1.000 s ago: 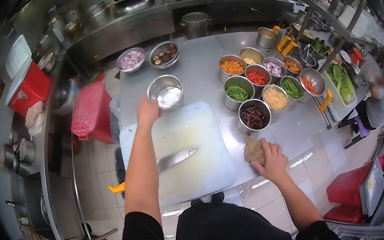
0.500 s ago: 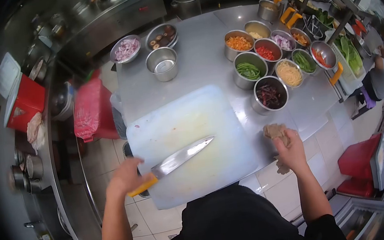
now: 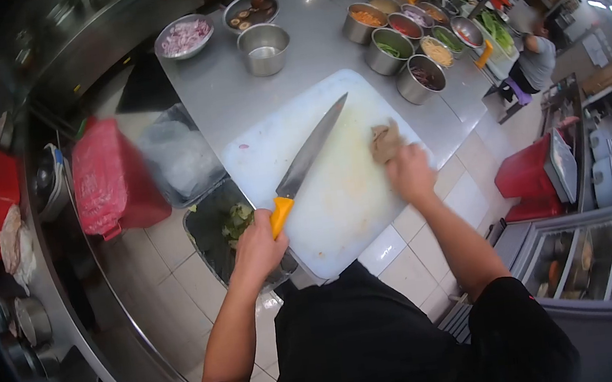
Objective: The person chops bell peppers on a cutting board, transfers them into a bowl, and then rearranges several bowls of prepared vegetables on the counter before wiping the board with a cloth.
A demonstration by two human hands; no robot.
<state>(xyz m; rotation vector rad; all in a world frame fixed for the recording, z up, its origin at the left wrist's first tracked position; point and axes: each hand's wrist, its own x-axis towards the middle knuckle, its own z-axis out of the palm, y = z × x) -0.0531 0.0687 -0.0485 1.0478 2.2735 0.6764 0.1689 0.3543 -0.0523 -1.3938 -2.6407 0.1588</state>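
My left hand (image 3: 259, 244) is closed round the yellow handle of a large knife (image 3: 313, 146). Its blade lies over the white cutting board (image 3: 313, 247), with the tip pointing away from me. At the right side of the board, my right hand (image 3: 411, 172) is closed on a crumpled brown cloth (image 3: 385, 141). Small bits and pale yellow stains mark the board.
Behind the board stand an empty steel pot (image 3: 264, 49), a bowl of chopped onion (image 3: 184, 38) and a bowl of mushrooms (image 3: 251, 13). Several pots of cut vegetables are at the back right. A bin (image 3: 208, 237) with green scraps is at the left. Another person (image 3: 537, 59) is far right.
My left hand has taken hold of the knife handle, and the blade now points more steeply away from me. My right hand has brought the cloth from beside the board over its right side.
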